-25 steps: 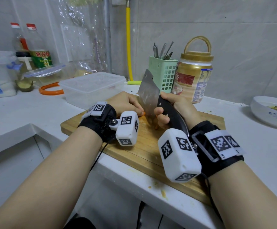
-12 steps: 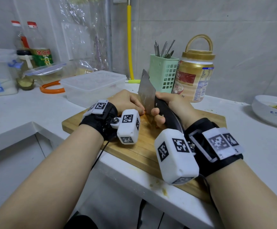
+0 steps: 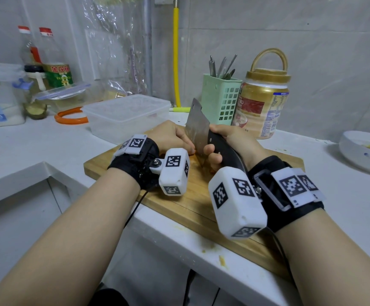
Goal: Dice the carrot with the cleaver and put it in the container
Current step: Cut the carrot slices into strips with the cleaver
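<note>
Carrot (image 3: 193, 153) is barely visible, just a sliver of orange on the board (image 3: 193, 208), tucked under the left hand (image 3: 170, 134) and mostly hidden by the white tracker cube on that wrist. Can't tell how much of it is cut. Left hand sits knuckles-up with fingers curled down over the carrot, pinning it right against the flat of the cleaver (image 3: 197, 127). Right hand (image 3: 228, 144) is wrapped tight around the black handle, blade standing nearly upright, edge down at the board between both hands. Container (image 3: 126, 115) is clear plastic, just behind the board's far left corner.
</note>
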